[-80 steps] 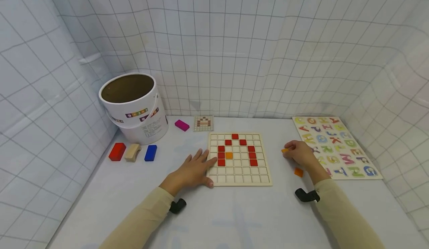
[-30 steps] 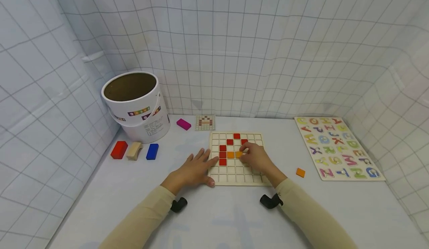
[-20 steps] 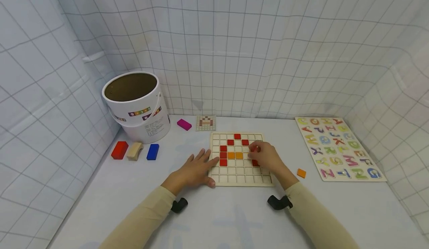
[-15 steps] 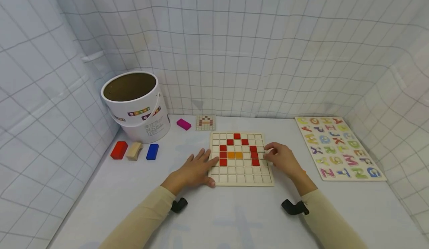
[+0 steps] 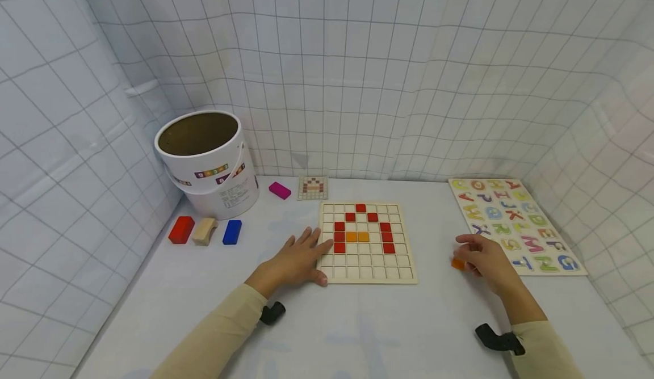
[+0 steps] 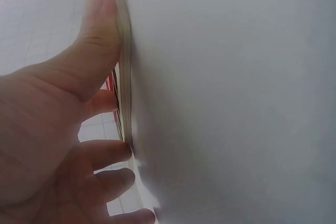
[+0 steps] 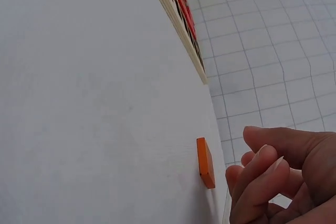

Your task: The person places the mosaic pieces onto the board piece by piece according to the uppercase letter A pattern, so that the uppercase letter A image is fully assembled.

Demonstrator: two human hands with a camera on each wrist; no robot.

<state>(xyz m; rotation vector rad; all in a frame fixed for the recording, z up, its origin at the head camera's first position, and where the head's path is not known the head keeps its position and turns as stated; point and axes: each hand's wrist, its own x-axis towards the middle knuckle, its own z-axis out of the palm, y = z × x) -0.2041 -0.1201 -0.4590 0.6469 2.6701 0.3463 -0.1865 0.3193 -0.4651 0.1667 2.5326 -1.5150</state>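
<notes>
A wooden grid board [image 5: 370, 275] lies mid-table, with red tiles [image 5: 386, 237] in an A-like outline and two orange tiles [image 5: 357, 236] side by side within it. My left hand [image 5: 296, 259] rests with spread fingers at the board's left edge; in the left wrist view its thumb [image 6: 100, 30] touches the board's side. Right of the board, my right hand [image 5: 482, 260] hovers by one loose orange tile [image 5: 457, 264]. The right wrist view shows a gap between that tile and the loosely bent fingers [image 7: 260, 182], which hold nothing.
Behind the board lies a small pattern card [image 5: 313, 188] beside a magenta block [image 5: 280, 190]. A white bucket [image 5: 204, 197] stands at back left, with red [image 5: 181, 230], natural wood [image 5: 205, 231] and blue [image 5: 232, 232] blocks before it. An alphabet board [image 5: 503, 214] lies at right.
My right hand brought an orange tile to the board and let go of it beside the first orange one. It then moved back right to the loose tile. My left hand stayed put.
</notes>
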